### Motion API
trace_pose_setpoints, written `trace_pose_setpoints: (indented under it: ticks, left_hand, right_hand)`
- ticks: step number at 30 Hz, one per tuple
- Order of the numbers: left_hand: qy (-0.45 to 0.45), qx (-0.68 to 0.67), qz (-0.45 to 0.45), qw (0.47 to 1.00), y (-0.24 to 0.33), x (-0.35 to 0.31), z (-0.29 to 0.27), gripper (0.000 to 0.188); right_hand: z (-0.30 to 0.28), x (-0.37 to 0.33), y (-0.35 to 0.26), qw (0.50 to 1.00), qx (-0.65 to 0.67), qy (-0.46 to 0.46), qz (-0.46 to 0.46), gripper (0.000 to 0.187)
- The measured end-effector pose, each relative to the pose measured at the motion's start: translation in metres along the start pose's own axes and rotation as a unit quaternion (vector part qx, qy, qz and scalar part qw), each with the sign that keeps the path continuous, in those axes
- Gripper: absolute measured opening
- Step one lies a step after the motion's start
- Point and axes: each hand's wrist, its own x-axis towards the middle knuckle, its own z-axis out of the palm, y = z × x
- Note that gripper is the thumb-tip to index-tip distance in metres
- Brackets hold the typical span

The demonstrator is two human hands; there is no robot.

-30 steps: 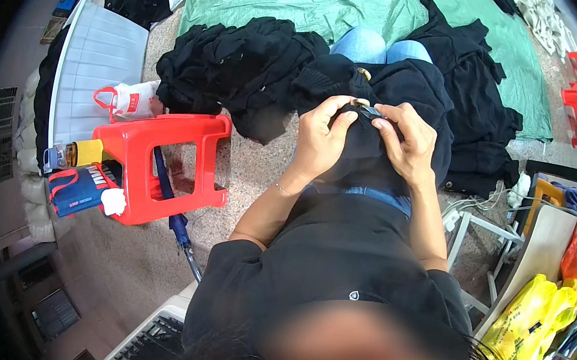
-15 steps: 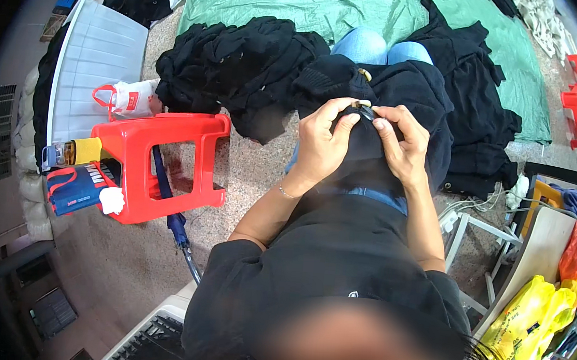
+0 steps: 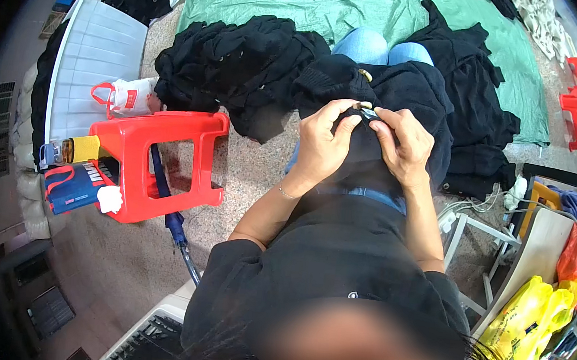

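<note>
Across my lap lies a black knitted garment (image 3: 409,98) with a ribbed edge and a gold-coloured button-like fitting (image 3: 365,76) on it. My left hand (image 3: 320,142) is closed, pinching the garment's edge between thumb and forefinger. Opposite it, the fingertips of my right hand (image 3: 404,149) are pressed together on the same spot. Between both sets of fingertips shows a second small gold-coloured fitting (image 3: 363,106), with a dark, shiny bit beside it that is too small to make out. The fingers partly hide both.
A red plastic stool (image 3: 176,126) stands to the left, bearing a blue bag (image 3: 76,189) and a bottle (image 3: 57,153). Heaped black garments (image 3: 240,66) lie ahead by a green sheet (image 3: 283,5). At right are a white metal frame (image 3: 458,243) and a yellow bag (image 3: 523,320).
My right hand has shifted slightly, its fingers turning a little around the small fitting. My left hand keeps its pinch in almost the same place.
</note>
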Motion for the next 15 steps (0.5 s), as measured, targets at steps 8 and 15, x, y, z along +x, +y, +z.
trace_pose_setpoints:
  ticks: [8, 15]
  left_hand:
    - [0.002, -0.002, -0.010, 1.000, -0.001, 0.000, 0.000, 0.017]
    - [0.008, -0.018, -0.021, 1.000, -0.001, -0.001, 0.000, 0.017]
  right_hand:
    - [0.013, -0.008, 0.001, 0.974, 0.160, 0.066, 0.143, 0.009]
    - [0.002, -0.004, 0.001, 0.994, 0.080, 0.012, 0.072, 0.013]
